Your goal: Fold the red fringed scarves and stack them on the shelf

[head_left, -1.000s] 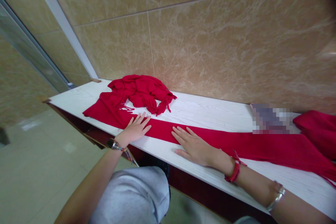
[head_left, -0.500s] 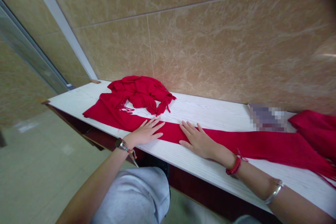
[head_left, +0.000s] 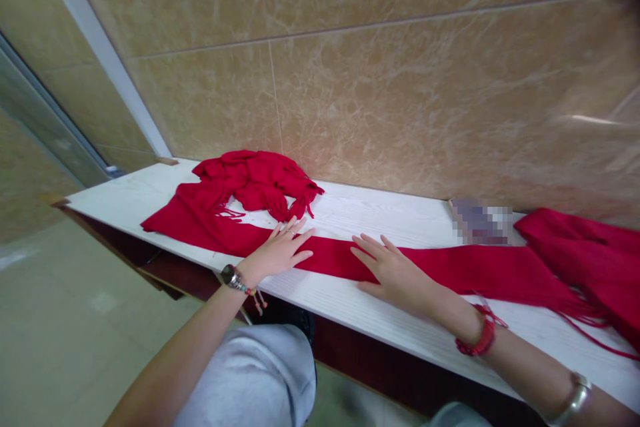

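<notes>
A long red scarf (head_left: 460, 273) lies stretched along a white tabletop (head_left: 370, 210), folded into a narrow strip with fringe at its right end. My left hand (head_left: 280, 250) is spread over the left-middle part of the strip, fingers apart, palm down. To its right, my right hand (head_left: 395, 273) is also over the strip with fingers spread; whether it touches the cloth I cannot tell. Neither hand grips anything. Behind the strip's left end sits a crumpled red fringed scarf (head_left: 260, 177); where the two pieces meet is unclear.
More bunched red cloth (head_left: 585, 253) lies at the right end. A blurred-out flat item (head_left: 480, 221) rests against the tiled wall (head_left: 350, 107). The table's front edge runs close to my knees, with dark open shelves (head_left: 195, 280) below.
My right hand has shifted a little right along the strip and appears to have risen slightly. My left hand stays nearly in place with fingers more spread. The whole view has moved slightly right.
</notes>
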Demonstrator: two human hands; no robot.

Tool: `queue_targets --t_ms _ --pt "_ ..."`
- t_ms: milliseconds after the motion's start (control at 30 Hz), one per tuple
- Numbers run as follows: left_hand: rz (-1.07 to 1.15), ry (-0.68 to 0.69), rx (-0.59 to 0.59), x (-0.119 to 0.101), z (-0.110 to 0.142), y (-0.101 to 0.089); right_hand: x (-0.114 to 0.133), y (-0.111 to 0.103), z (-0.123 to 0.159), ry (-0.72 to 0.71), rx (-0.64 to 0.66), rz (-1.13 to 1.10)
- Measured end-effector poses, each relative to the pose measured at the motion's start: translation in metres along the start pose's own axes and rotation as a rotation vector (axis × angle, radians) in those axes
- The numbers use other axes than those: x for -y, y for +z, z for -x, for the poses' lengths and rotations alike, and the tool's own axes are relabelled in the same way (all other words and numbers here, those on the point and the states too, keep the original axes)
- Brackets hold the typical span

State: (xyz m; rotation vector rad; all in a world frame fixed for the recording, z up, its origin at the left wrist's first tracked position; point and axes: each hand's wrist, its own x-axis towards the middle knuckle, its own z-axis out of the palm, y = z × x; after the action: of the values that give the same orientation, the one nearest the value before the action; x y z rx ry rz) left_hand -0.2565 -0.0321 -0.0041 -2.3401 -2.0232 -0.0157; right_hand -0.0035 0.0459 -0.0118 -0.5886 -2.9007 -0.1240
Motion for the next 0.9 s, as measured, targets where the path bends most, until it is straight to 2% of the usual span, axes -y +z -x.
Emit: queue_targets --t_ms 100,233,333,433,633,800,900 --pt "0.009 0.115 -0.007 -0.016 -0.015 -0.002 -0.004 -0.01 0.029 0.026 -0.106 0.102" --pt "0.055 0.222 0.021 -0.041 -0.049 -0.004 0.001 -0.015 0.054 0.054 -0.114 0.218" --pt "0.116 0.322 0.102 -0.063 -0.078 -0.011 0.009 -0.016 0.055 0.044 -0.062 0.281" --pt "0.152 0.345 0.22 -0.078 -0.1 -0.021 0.013 -0.018 0.047 0.022 -0.016 0.307" --pt "0.155 0.306 0.4 -0.08 -0.122 -0.034 0.008 -0.013 0.032 -0.026 0.045 0.283" --pt "0.178 0.319 0.47 -0.08 -0.136 -0.032 0.003 -0.007 0.032 -0.12 0.0 0.326" --pt "0.227 0.346 0.472 -0.083 -0.145 -0.029 -0.003 -0.008 0.034 -0.17 -0.046 0.342"
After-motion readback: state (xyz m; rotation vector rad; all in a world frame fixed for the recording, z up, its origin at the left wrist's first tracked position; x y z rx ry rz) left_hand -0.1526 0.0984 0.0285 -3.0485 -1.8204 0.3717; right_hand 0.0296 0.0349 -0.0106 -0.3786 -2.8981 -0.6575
